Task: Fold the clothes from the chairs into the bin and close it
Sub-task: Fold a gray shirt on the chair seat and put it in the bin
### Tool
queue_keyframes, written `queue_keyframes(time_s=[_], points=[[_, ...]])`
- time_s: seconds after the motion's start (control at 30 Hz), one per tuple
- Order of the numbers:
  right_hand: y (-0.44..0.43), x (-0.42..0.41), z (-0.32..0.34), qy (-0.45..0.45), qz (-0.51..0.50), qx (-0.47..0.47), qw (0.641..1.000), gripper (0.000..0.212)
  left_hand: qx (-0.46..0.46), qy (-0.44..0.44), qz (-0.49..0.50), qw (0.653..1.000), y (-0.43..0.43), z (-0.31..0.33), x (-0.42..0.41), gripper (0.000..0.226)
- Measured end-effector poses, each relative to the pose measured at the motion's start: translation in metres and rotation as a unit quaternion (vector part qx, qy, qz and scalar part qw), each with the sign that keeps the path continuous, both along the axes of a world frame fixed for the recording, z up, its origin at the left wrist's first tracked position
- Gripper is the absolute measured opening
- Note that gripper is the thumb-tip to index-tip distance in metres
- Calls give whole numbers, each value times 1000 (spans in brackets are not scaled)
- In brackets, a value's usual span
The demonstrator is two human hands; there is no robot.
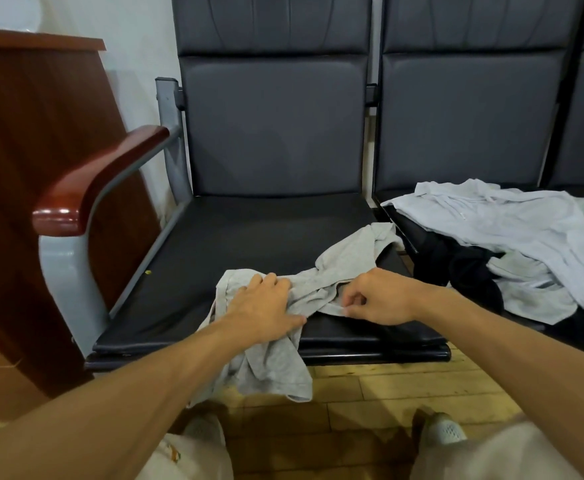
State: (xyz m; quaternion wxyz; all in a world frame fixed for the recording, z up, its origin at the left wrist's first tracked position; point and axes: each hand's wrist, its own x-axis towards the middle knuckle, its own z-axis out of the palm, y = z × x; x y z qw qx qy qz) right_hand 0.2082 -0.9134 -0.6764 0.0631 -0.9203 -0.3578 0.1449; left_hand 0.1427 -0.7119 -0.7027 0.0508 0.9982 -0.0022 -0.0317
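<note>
On the front half of the left chair seat [249, 233] lies a crumpled grey garment [349, 254]. 1 end trails toward the seat's right rear corner and the other hangs over the front edge above the wooden floor [370, 382]. The left hand [266, 306] lies palm-down on the middle of the cloth, fingers fairly straight, pinning it to the seat. The right hand [377, 299] has its fingers curled, with thumb and forefinger pinching a hem or edge of the same garment just beside the left hand.

The cloth looks like thin, soft jersey: light, limp, with no stiffness to hold a shape. It will likely slide on the smooth padded seat, and the overhanging part may drag it off unless it is kept pinned. Hems, seams or corners are the best places to take hold, because a pull there should spread it flat, while a handful from the middle only bunches it.

On the next seat to the right, well apart from the hands, a pale grey hoodie [508, 220] sprawls over a black garment [456, 268], both unfolded. No bin is in view.
</note>
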Motion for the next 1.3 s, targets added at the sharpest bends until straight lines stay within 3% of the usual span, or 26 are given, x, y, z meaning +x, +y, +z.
queue_keyframes(time_s=[0.2, 0.37, 0.47, 0.5, 0.6, 0.73, 0.87, 0.97, 1.03, 1.17, 1.3], points=[[-22, 14, 4, -31, -73, -70, 994, 25, 28, -16, 6, 999, 30, 3, -4, 28], [-14, 13, 2, -32, -81, -12, 996, 18, 20, -47, -26, 998, 30, 5, -8, 28], [-1, 10, 0, -79, -69, 33, 994, 15, 0, -90, -52, 995, 19, 6, -8, 6], [4, 9, -1, -101, -56, 38, 993, 17, -10, -98, -53, 994, 16, 7, -7, 15], [19, 6, -7, -168, -9, 36, 985, 29, -116, -59, -23, 991, 10, 11, -4, 31], [31, 10, -17, -152, 12, 67, 986, 33, -296, 34, -10, 955, 14, 15, -2, 13], [35, 15, -25, -95, 11, 71, 993, 27, -318, 111, -13, 941, 21, 18, -11, 24], [36, 16, -25, -89, 11, 60, 994, 26, -356, 89, 18, 930, 33, 22, -14, 24], [38, 16, -24, -92, 7, 57, 994, 30, -352, 17, 66, 934, 49, 21, -12, 25], [44, 19, -27, -102, -2, 41, 994, 30, -253, -121, 210, 937, 89, 12, -10, 23], [48, 25, -30, -128, -16, 30, 991, 23, -189, -50, 273, 942, 116, -1, -6, 25]])
